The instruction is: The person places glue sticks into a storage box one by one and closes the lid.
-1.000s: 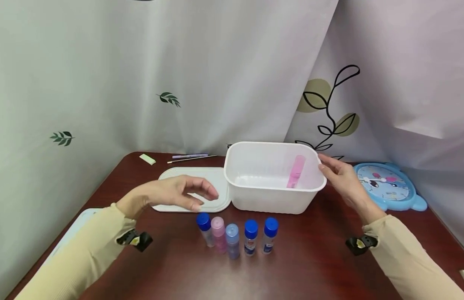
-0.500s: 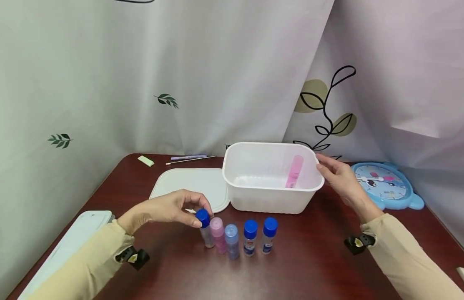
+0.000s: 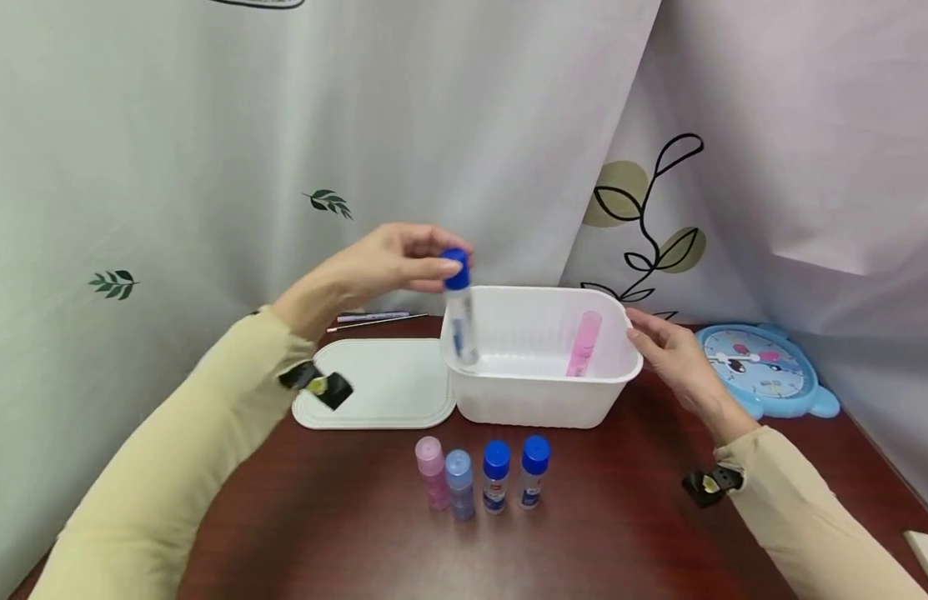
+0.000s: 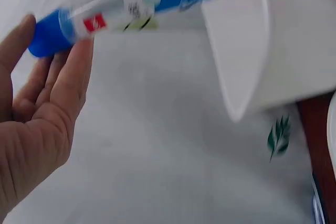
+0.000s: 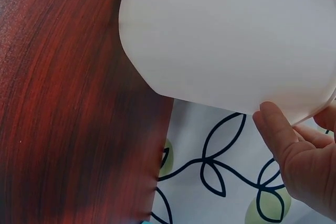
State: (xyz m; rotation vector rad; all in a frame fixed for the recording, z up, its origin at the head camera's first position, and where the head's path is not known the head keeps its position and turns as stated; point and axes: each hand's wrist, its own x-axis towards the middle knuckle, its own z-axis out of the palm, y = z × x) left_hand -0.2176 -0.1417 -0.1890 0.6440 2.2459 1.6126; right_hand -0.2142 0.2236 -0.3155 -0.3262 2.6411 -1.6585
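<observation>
A blue-capped glue stick [image 3: 460, 312] was pinched by its cap in the left hand [image 3: 381, 265], hanging upright over the near-left corner of the white tub [image 3: 539, 400]. One pink stick [image 3: 582, 343] was already inside; four sticks [image 3: 482, 475] were left standing below that hand. The tub's far rim was touched by the right hand [image 3: 677, 360], fingers relaxed. Labels were blurred.

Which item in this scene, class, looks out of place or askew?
Little stands out. The pink glue stick leans against the white tub's inner wall instead of standing like the four sticks on the table. The left hand holds a blue-capped stick over the tub.
</observation>
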